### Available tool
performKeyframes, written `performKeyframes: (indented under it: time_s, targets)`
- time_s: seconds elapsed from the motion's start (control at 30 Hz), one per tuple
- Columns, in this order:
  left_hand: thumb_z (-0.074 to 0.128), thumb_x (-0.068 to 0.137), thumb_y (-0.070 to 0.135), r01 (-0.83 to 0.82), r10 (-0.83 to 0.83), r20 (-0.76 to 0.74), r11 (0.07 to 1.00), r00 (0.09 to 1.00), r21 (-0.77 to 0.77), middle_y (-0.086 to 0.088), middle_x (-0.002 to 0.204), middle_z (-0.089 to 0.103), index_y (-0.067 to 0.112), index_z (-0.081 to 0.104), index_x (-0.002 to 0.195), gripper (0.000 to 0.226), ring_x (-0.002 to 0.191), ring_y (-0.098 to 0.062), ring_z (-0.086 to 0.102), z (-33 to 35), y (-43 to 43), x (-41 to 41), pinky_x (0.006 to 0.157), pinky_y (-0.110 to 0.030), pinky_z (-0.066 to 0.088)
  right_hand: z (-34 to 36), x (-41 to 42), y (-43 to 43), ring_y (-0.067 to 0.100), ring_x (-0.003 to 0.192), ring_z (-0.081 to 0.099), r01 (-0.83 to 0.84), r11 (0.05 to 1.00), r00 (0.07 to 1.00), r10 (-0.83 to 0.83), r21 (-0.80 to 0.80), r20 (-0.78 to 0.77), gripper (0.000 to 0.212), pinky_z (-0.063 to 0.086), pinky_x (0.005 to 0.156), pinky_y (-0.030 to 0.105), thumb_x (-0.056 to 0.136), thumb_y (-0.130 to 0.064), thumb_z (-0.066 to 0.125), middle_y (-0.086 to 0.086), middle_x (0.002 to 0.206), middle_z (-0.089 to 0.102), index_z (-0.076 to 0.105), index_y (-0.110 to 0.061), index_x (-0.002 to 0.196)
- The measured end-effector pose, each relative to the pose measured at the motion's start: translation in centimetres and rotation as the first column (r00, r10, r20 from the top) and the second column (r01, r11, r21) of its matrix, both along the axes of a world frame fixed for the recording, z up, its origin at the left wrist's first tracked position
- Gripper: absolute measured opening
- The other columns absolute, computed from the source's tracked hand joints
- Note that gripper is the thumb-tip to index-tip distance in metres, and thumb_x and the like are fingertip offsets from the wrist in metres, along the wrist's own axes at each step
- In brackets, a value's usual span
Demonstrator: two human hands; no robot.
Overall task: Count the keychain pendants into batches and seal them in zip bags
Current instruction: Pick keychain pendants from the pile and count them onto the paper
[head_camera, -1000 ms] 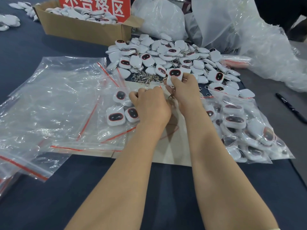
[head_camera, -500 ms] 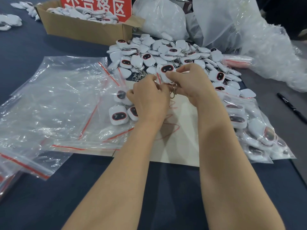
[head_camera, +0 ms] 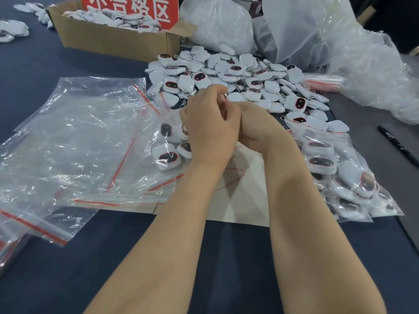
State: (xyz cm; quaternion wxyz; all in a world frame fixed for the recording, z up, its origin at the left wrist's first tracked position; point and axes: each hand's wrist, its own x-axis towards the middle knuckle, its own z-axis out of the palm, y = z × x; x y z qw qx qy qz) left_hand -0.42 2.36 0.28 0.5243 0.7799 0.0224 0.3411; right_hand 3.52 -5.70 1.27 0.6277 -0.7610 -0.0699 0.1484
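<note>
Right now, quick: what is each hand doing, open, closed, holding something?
Left hand: fingers curled; contents hidden, cannot tell.
Right hand: fingers hidden behind the left hand; cannot tell.

Beyond your left hand, up and off to its left, a cardboard box stands on the dark blue tabletop, with a red sign bearing white characters propped in it. Straight beyond both hands sits a bulging white plastic bag. Past your right hand, further right, you have crumpled clear plastic sheeting. A black marker lies well to that hand's right. Under your wrists lies a pale paper sheet with red scribbles.
</note>
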Motion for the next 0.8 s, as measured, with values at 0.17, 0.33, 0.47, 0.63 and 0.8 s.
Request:
performKeyframes:
  time_s: [0.17,0.33,0.47,0.63,0.8]
  targets:
    - [0.055,0.084,0.008,0.018,-0.019,0.039,1.000,0.999,0.021,0.001,0.087,0.057,0.006,0.065,0.104,0.023,0.094,-0.026,0.055,-0.5,-0.2,0.2,0.088,-0.045,0.045,-0.1,0.1,-0.6,-0.006,0.053,0.053,-0.120,0.902,0.973,0.189,-0.414,0.130,0.037,0.043,0.057,0.014,0.087,0.004,0.051,-0.015,0.057,0.062,0.063,-0.024,0.066]
    - [0.051,0.090,0.014,0.066,-0.042,-0.129,0.979,0.991,0.191,-0.008,0.102,0.064,0.008,0.062,0.107,0.020,0.099,-0.027,0.056,-2.6,0.0,1.2,0.088,-0.040,0.041,-1.6,1.3,-0.6,0.014,0.095,0.063,0.510,0.804,0.831,-0.368,-0.305,0.418,0.021,0.048,0.084,0.024,0.090,-0.006,0.050,0.003,0.098,0.070,0.069,-0.013,0.096]
    - [0.046,0.093,0.023,0.163,0.024,-0.326,0.830,0.945,0.534,-0.006,0.106,0.062,0.015,0.058,0.113,0.024,0.101,-0.027,0.054,-4.1,-0.2,1.7,0.086,-0.038,0.036,-3.5,1.8,-1.6,0.029,0.146,0.013,0.606,0.551,0.795,-0.401,-0.573,0.456,0.039,0.018,0.115,0.034,0.094,-0.007,0.041,0.013,0.158,0.018,0.058,-0.013,0.128]
    - [0.046,0.091,0.025,0.136,0.056,-0.307,0.810,0.950,0.571,-0.005,0.106,0.062,0.016,0.058,0.111,0.024,0.102,-0.026,0.053,-4.2,-0.3,1.7,0.086,-0.037,0.034,-4.2,2.8,-1.3,0.031,0.148,-0.005,0.507,0.438,0.859,-0.326,-0.743,0.394,0.041,0.006,0.120,0.044,0.094,-0.014,0.037,0.004,0.162,-0.005,0.053,-0.011,0.132]
    - [0.046,0.091,0.027,0.132,0.066,-0.308,0.804,0.949,0.580,-0.004,0.106,0.063,0.016,0.058,0.110,0.025,0.103,-0.027,0.053,-4.2,-0.3,1.7,0.085,-0.037,0.034,-4.5,3.9,-1.3,0.030,0.148,-0.010,0.442,0.394,0.887,-0.324,-0.806,0.328,0.049,-0.001,0.117,0.051,0.100,-0.028,0.030,0.000,0.162,-0.009,0.039,-0.007,0.143]
